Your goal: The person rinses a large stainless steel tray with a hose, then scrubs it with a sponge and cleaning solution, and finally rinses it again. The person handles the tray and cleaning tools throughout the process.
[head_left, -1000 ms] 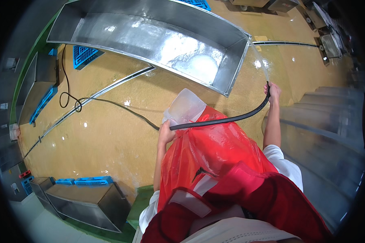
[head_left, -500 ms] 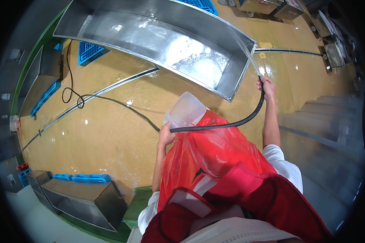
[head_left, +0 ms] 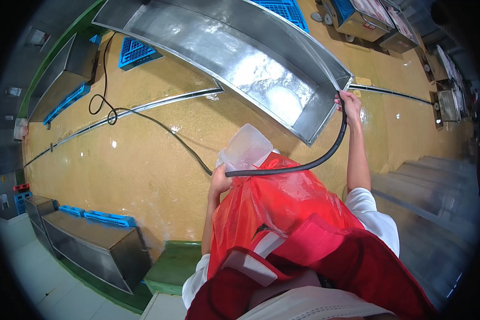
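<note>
A black hose (head_left: 298, 167) bows across my front from one hand to the other. My right hand (head_left: 351, 106) grips its end, near the right corner of a long steel trough (head_left: 205, 58). From that end a jet of water (head_left: 322, 64) shoots into the trough, whose bottom is wet and shiny. At my waist, my left hand (head_left: 220, 180) is closed round the hose. Close beside that hand is a translucent plastic container (head_left: 248, 146), in front of my red apron (head_left: 272, 205). Whether the left hand also holds the container, I cannot tell.
The hose loops over a wet yellow floor (head_left: 144, 165) crossed by a drain channel (head_left: 165, 101). Blue pallets (head_left: 136, 52) lie by the trough. Steel bins (head_left: 90, 234) stand lower left, near a green step (head_left: 173, 266). Loaded carts (head_left: 362, 24) stand far right.
The view has shifted, so the trough and floor sit further right and lower. My right hand has moved up to the trough's corner. Water still runs from the hose.
</note>
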Motion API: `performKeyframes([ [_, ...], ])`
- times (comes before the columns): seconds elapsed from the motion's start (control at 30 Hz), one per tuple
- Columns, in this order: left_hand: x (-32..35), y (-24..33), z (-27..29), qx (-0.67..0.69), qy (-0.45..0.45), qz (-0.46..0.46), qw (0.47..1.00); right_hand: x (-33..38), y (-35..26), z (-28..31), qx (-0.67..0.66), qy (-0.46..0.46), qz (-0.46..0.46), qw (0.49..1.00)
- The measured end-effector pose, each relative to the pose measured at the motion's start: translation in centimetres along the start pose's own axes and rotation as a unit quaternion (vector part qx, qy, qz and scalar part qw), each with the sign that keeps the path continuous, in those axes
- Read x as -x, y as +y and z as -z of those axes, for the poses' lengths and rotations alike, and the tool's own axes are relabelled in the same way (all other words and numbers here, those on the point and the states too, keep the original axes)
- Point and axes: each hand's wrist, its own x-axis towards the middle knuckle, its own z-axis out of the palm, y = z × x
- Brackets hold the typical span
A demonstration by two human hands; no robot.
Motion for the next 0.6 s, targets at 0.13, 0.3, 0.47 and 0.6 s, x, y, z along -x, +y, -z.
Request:
performKeyframes([
  [0.13, 0.2, 0.7, 0.3, -0.001, 0.01, -0.012, 1.0, -0.1, -1.4, -0.8, -0.008, -0.013, 0.023, 1.0],
  [0.3, 0.4, 2.3, 0.8, 0.012, 0.018, -0.025, 0.999, -0.1, -2.7, -1.7, -0.001, -0.017, 0.038, 0.999],
  [0.47, 0.2, 2.0, 0.7, 0.043, 0.022, -0.009, 0.999, -0.7, -2.4, -2.1, 0.018, -0.018, 0.042, 0.999],
  [0.6, -0.1, 1.8, 0.4, 0.049, 0.023, -0.007, 0.998, -0.9, -1.6, -1.3, 0.04, 0.0, 0.038, 0.998],
])
